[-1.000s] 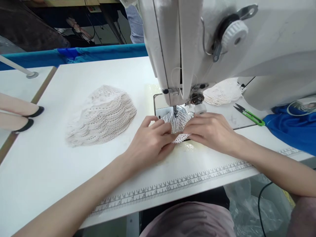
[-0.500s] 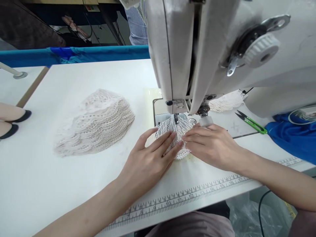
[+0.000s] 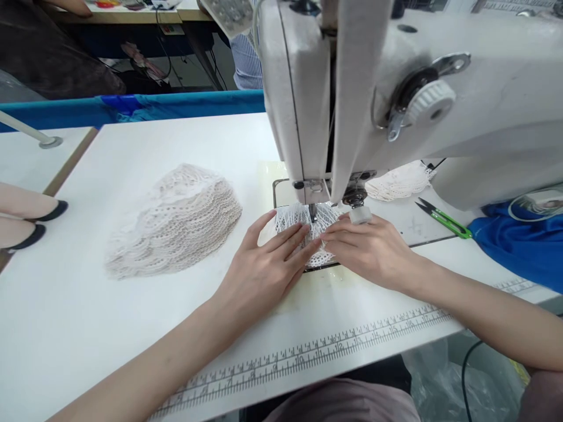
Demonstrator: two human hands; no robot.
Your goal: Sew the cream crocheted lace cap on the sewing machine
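Note:
A small piece of white lace (image 3: 303,220) lies under the needle of a white sewing machine (image 3: 365,99). My left hand (image 3: 264,266) rests flat on the lace's left side, fingers stretched out toward the needle. My right hand (image 3: 369,249) lies flat on the lace's right side, fingers extended and meeting the left hand's fingertips just in front of the presser foot. Both hands press the lace to the machine bed; neither grips it.
A stack of lace pieces (image 3: 176,220) sits on the white table (image 3: 109,316) to the left. More lace (image 3: 398,181) lies behind the machine. Green thread snips (image 3: 444,218) and blue fabric (image 3: 523,243) are at right. A ruler strip (image 3: 334,346) runs along the front edge.
My left hand has uncurled from a bent-finger hold to lying flat. Both hands slid the lace a little farther under the needle.

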